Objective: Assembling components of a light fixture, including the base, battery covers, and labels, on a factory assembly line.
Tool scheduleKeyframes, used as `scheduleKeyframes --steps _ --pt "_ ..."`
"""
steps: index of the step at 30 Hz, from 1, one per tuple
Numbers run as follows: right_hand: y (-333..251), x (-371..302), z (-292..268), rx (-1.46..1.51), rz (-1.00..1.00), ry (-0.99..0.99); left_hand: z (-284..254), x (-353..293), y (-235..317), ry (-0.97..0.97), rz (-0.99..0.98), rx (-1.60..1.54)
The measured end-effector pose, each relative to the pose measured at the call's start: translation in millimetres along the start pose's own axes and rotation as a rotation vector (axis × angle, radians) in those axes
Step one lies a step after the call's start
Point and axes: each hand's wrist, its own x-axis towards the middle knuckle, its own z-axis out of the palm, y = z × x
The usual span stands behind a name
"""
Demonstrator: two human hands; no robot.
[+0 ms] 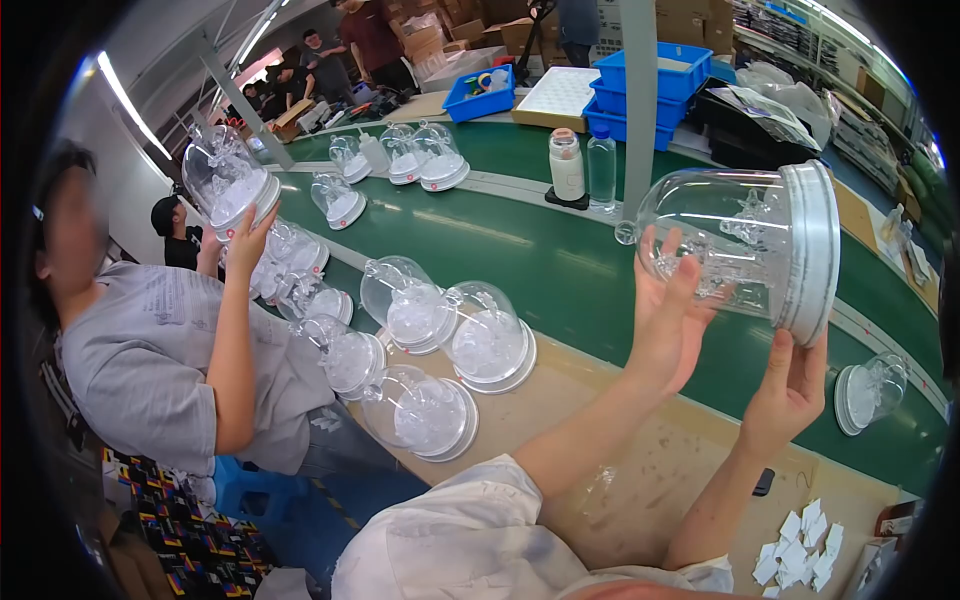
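Observation:
Raised over the green belt is a clear glass dome (715,225), tipped on its side with a small clear figure inside. Its round silver-white base (810,255) faces right, and its knob points left. My left hand (668,310) is wrapped around the dome's lower side. With fingertips and thumb, my right hand (787,385) grips the bottom rim of the base. To the left, several similar domes, such as this glass dome (425,412), stand close together on the tan tabletop (590,490).
A co-worker (190,360) at the left lifts another dome (228,185). More domes rest along the green belt (540,260), one lying at the right (868,393). A white jar (566,165), a clear bottle (602,165) and blue bins (660,90) surround a post. Paper slips (800,550) lie near right.

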Motion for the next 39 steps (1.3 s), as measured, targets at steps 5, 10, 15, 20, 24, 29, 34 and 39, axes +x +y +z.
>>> scheduleKeyframes --steps 5,10,15,20,24,29,34,39 --pt "4 -2 -3 -0.009 -0.017 -0.031 2 -2 3 -0.016 0.011 0.003" --pt "-2 3 -10 -0.041 -0.067 -0.082 -4 6 -11 -0.005 -0.075 -0.037" --pt "-23 0 9 -0.128 -0.205 -0.340 -21 9 27 -0.049 -0.028 0.002" --pt "-26 10 -13 -0.017 -0.293 -0.420 -32 29 36 -0.069 -0.307 -0.179" --pt "-28 13 -20 -0.003 -0.309 -0.320 -36 29 39 -0.241 -0.349 -0.448" --pt "-29 11 -19 -0.051 -0.301 -0.352 -37 29 41 -0.104 -0.273 -0.369" --pt "-36 8 -13 -0.063 -0.263 -0.385 -34 29 41 -0.130 -0.316 -0.386" --pt "-38 6 -13 -0.155 -0.304 -0.552 -32 26 37 -0.146 -0.272 -0.259"
